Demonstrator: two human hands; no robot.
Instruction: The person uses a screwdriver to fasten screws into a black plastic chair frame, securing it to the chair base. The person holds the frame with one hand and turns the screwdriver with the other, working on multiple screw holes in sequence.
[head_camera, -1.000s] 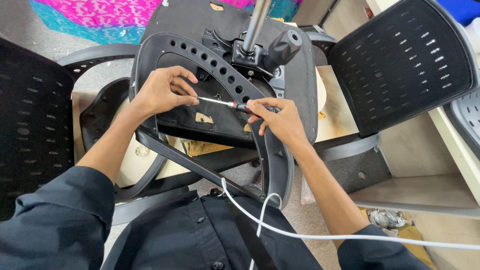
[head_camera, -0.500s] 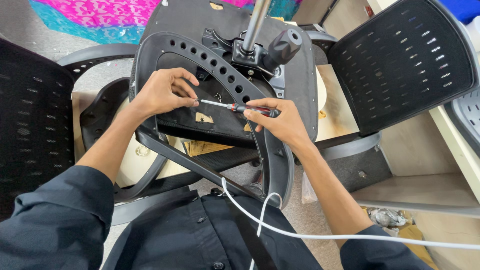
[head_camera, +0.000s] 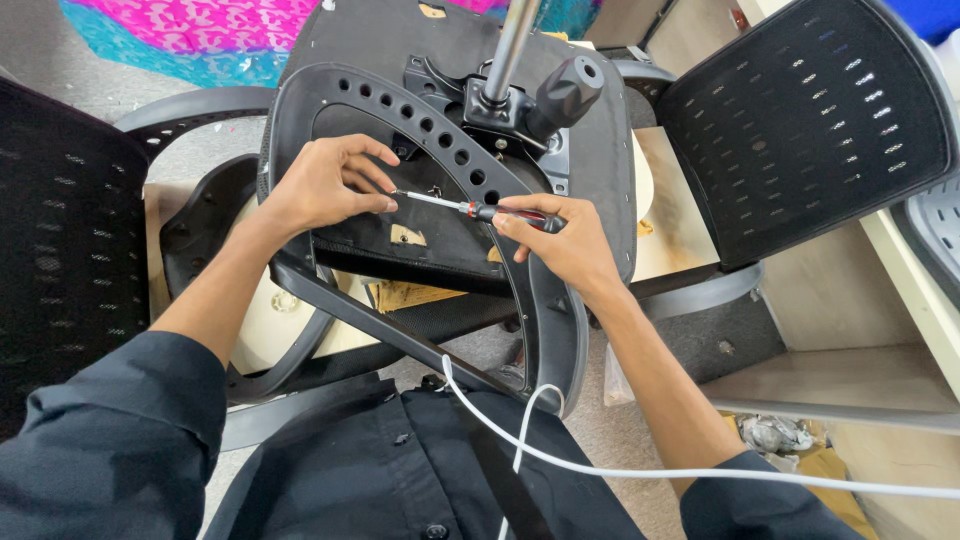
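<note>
Upturned chair seat (head_camera: 440, 255), right hand (head_camera: 560, 245) still gripping screwdriver (head_camera: 480, 209), left hand (head_camera: 325, 185) pinching its tip, unmoved

Screwdriver (head_camera: 478, 209): tip hidden behind the left hand (head_camera: 325, 185) fingertips; handle mostly covered by the right hand (head_camera: 560, 240). Screw not discernible. White cable (head_camera: 640, 470), below the right hand, runs off the right and bottom edges. Metal post (head_camera: 510, 45) above both hands cut by the top edge
</note>
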